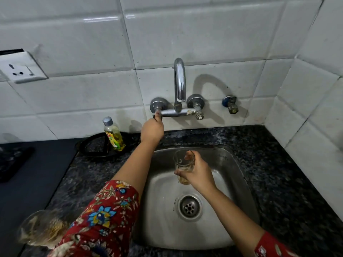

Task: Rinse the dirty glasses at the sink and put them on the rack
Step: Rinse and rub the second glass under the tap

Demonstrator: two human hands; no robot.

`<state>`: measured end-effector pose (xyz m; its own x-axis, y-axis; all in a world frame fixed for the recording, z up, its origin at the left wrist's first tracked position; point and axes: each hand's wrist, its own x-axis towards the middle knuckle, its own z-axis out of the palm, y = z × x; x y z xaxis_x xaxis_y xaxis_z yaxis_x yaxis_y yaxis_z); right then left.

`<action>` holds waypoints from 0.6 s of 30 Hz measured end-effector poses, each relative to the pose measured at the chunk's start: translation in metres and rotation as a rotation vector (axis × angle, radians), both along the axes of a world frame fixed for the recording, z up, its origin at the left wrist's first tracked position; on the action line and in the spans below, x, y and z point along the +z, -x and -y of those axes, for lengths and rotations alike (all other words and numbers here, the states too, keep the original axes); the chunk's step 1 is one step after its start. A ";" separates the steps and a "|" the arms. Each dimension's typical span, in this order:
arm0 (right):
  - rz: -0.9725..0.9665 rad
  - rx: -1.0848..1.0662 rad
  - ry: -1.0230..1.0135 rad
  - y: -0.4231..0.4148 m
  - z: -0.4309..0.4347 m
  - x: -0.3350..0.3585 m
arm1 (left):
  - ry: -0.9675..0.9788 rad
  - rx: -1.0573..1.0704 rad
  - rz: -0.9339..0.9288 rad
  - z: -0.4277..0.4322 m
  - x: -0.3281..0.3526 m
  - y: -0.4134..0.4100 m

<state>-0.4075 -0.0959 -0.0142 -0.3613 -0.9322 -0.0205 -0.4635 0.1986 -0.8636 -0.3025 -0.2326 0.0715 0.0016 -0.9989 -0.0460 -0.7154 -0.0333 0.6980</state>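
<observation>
Through the head view, your left hand (152, 129) reaches to the tiled back wall, with its fingers curled round the left tap handle (157, 115) of the chrome wall tap (179, 80). Your right hand (198, 174) grips a dirty drinking glass (183, 165) round its side and holds it upright over the steel sink (232, 164), above the drain (189, 206). A second glass (42, 227) sits blurred at the front left edge of the speckled granite counter (278, 164), beside your floral sleeve (104, 217). Near the counter's back edge, left of the sink, a dish soap bottle (113, 134) stands on a round black tray (92, 147). White tiles cover both walls, and a wall socket (20, 68) is on the left.
</observation>
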 end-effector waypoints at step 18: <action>0.288 0.270 0.025 0.019 0.007 -0.009 | -0.300 -0.637 -0.608 -0.076 -0.125 -0.020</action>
